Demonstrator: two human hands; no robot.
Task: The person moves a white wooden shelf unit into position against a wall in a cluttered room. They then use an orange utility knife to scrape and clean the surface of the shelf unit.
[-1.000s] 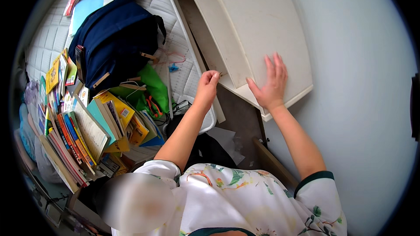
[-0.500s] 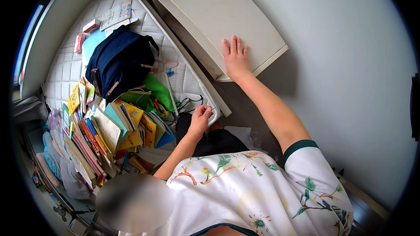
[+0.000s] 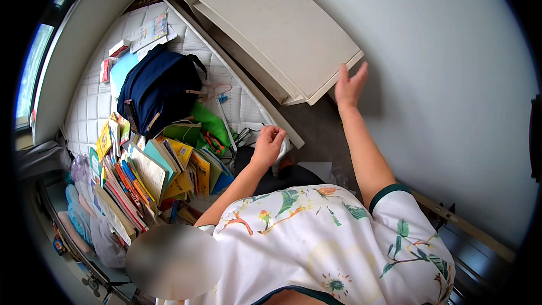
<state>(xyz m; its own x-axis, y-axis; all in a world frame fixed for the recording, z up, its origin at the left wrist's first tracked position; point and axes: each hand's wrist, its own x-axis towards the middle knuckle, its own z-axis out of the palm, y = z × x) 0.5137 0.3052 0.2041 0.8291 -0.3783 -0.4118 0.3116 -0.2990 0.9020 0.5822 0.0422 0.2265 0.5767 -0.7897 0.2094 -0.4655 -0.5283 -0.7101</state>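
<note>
Right hand (image 3: 351, 86) moved from cream cabinet's (image 3: 282, 28) top, 12 o'clock, to its end edge, 2 o'clock; fingers spread, contact unclear. Flat-palm press apparently released. Left hand (image 3: 270, 144) curled near mattress (image 3: 87, 99); grip cannot be told.

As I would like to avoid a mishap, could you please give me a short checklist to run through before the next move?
1. Right hand firmly on the cabinet: cannot tell; it is open at the near corner, contact unclear.
2. Left hand free of any object: cannot tell; its fingers are curled.
3. Books kept off the cabinet: ok, they are gathered on the mattress.
4. Backpack resting on the mattress: ok.
5. Floor free of loose paper: not ok, a white sheet lies there.
</note>
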